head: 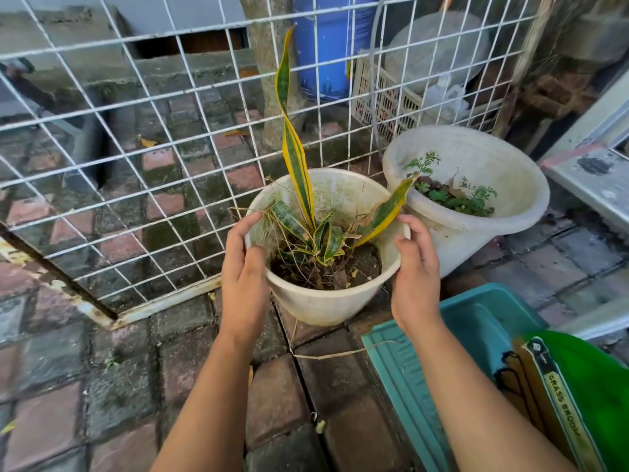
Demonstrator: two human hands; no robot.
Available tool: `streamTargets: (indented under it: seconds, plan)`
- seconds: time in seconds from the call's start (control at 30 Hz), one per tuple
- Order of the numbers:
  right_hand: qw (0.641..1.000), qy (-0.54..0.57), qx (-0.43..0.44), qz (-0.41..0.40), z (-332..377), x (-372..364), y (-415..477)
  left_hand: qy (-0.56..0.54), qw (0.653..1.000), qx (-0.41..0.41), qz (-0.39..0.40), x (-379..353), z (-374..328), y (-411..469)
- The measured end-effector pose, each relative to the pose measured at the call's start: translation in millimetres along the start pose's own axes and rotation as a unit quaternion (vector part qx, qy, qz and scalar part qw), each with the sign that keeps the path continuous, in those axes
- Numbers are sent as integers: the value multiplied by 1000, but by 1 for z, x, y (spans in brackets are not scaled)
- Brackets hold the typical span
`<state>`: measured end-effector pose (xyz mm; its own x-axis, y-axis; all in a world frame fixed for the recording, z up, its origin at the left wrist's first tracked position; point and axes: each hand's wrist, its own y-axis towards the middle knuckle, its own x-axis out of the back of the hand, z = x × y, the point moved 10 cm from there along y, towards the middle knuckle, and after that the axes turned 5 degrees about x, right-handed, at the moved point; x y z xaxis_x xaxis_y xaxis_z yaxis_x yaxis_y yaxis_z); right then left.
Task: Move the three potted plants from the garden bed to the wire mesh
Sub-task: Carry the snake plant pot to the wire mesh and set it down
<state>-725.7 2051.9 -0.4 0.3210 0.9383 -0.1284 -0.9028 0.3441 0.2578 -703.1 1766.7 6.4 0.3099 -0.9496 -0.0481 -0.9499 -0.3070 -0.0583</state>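
A white plastic pot (326,301) with a yellow-edged snake plant (296,158) stands on the brick paving, right in front of the white wire mesh (112,185). My left hand (243,267) grips the pot's left rim, thumb inside. My right hand (413,270) rests against the right rim with fingers curled. A second white pot (476,229) holding small green seedlings sits just behind and to the right, also against the mesh. No third pot is in view.
A teal plastic tray (442,335) lies at the right front, with a green grass-broom package (578,396) on it. Behind the mesh are a tree trunk (269,80), a blue barrel (326,49) and a white crate (384,97). A grey step (592,178) is at the right.
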Motion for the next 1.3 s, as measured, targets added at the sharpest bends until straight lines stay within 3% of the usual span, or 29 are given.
streamTargets:
  seconds: [0.27,0.57,0.67,0.73,0.8,0.87,0.93,1.0,1.13,1.3]
  plan:
    - [994,94,47,-34,8,-22,-40,9,1000,7,15,0,-1,7]
    - [995,53,50,-73,-4,-14,-40,13,999,-46,1,7,4,14]
    - [997,-48,45,-38,12,-18,-45,52,998,-24,-4,2,-1,9]
    - [988,-151,-15,7,20,-15,-49,126,991,14,47,-2,-6,3]
    - [950,-284,-103,81,31,-8,-48,234,957,77,152,-4,-16,-3]
    - [883,-383,-186,197,47,-5,-44,341,899,169,218,9,-35,-10]
    - [835,-423,-219,274,89,-10,-38,385,872,222,206,32,-81,-13]
    - [823,-437,-212,294,150,-19,-32,363,887,221,182,46,-145,-20]
    - [838,-433,-139,302,299,-53,-22,317,916,192,155,78,-292,-53]
    - [842,-410,-57,346,490,-147,-7,233,959,114,112,138,-512,-112]
